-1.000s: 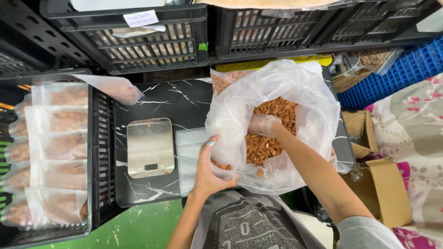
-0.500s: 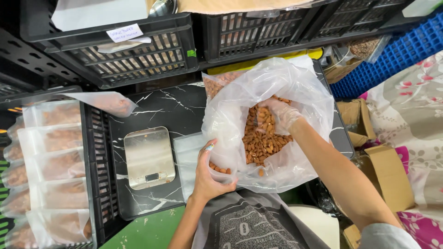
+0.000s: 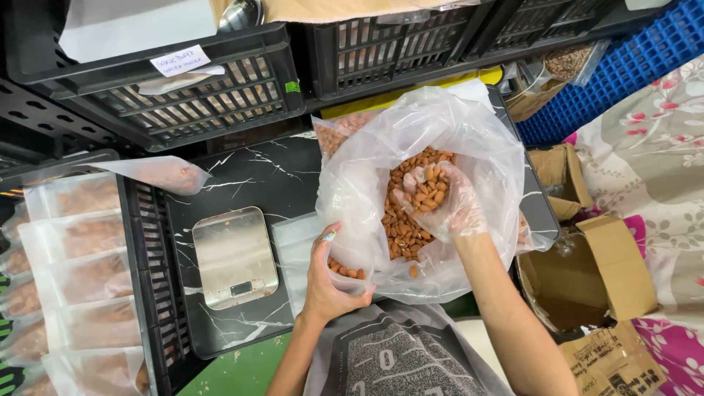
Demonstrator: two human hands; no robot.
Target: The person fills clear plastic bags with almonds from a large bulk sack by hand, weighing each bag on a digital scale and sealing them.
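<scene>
1. Big bag (image 3: 469, 132): clear plastic, mouth open upward, on black marbled table (image 3: 249, 176), just right of scale (image 3: 235, 257).
2. Almonds (image 3: 400, 231): loose heap inside big bag, well right of scale.
3. Right hand (image 3: 440, 202): inside big bag, in thin clear glove, palm up, fingers cupped around a scoop of almonds, lifted above the heap.
4. Left hand (image 3: 330, 282): closed on near rim of big bag, thumb over the plastic, pinching it open; just right of scale. A few almonds seen beside the fingers; inside which layer of plastic, cannot tell.
5. Scale: flat steel pan, bare, small display at near edge; sits on table.
6. Flat pouch (image 3: 297, 246): clear, lying between scale and big bag, partly under the left hand.
7. Filled pouches (image 3: 73, 271): stacked in a row in a black crate, left of scale.
8. One more pouch (image 3: 158, 172): lies up and left of scale, on crate edge.
9. Cardboard box (image 3: 587, 271): open, far right of scale, beyond big bag.
</scene>
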